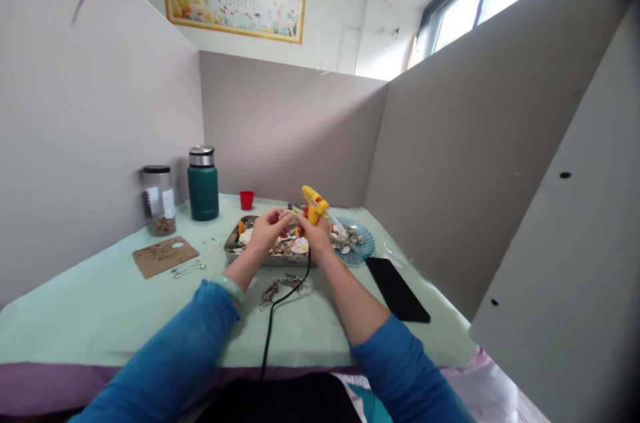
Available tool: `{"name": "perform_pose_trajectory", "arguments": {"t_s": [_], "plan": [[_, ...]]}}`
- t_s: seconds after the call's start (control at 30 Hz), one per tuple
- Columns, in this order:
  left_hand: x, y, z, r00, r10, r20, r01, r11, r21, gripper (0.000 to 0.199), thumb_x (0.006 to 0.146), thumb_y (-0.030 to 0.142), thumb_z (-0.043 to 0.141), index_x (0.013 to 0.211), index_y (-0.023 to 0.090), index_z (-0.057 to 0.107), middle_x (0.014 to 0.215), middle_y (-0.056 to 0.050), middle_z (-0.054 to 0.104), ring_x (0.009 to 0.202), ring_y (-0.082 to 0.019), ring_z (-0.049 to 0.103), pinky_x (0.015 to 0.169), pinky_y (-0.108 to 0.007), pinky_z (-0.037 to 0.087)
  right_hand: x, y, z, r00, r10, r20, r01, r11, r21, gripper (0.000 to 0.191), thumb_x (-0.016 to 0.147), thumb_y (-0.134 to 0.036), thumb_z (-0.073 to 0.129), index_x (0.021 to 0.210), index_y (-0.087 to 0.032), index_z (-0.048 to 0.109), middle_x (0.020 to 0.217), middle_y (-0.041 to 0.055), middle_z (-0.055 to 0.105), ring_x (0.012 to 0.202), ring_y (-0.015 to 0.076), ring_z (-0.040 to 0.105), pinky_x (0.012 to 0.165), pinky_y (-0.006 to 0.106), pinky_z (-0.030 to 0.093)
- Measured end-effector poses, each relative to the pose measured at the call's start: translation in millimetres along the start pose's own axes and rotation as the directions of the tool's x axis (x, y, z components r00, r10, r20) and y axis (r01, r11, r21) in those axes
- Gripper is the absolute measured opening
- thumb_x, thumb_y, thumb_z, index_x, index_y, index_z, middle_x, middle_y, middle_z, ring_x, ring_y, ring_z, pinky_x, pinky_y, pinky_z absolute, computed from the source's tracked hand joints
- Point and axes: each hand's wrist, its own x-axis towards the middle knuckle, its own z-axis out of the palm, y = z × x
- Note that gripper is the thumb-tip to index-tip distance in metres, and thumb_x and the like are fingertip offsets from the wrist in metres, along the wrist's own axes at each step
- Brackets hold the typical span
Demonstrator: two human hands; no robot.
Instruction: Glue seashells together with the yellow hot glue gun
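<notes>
I've got the left hand pinching a small whitish bit up over the tray, too tiny for me to identify. My right hand is wrapped around the yellow glue gun, thumb side close to that bit; can't tell if it's touching. The tray's loaded with mixed little pieces, and the blue plate just right of it holds more. The cord runs down past some metal clips. Black slab on the right; on the left, brown card, pins, jar and green bottle, with a red cup behind the tray.
</notes>
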Motion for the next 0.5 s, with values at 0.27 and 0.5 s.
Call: {"name": "perform_pose_trajectory", "arguments": {"t_s": [0.27,0.5], "plan": [[0.3,0.9,0.8,0.992,0.102,-0.071,-0.094,0.99,0.109,0.034,0.062,0.043,0.07,0.08,0.015,0.065,0.055,0.003,0.053,0.047,-0.009,0.045,0.046,-0.02,0.038,-0.8,-0.2,0.4,0.999,-0.024,0.038,0.025,1.0,-0.013,0.036,0.062,-0.029,0.068,0.093,-0.018,0.054,0.063,-0.0064,0.051,0.043,0.0065,0.044,0.041,0.02,0.037],[-0.1,-4.3,-1.1,0.975,0.206,-0.079,-0.184,0.957,0.224,0.027,0.067,0.04,0.067,0.081,0.017,0.067,0.055,0.004,0.053,0.049,-0.009,0.045,0.049,-0.02,0.036,-0.3,0.5,-0.3,0.997,-0.041,0.062,0.04,0.999,0.025,0.039,0.062,-0.031,0.069,0.096,-0.018,0.054,0.065,-0.0062,0.052,0.045,0.0066,0.045,0.042,0.02,0.039]]}}
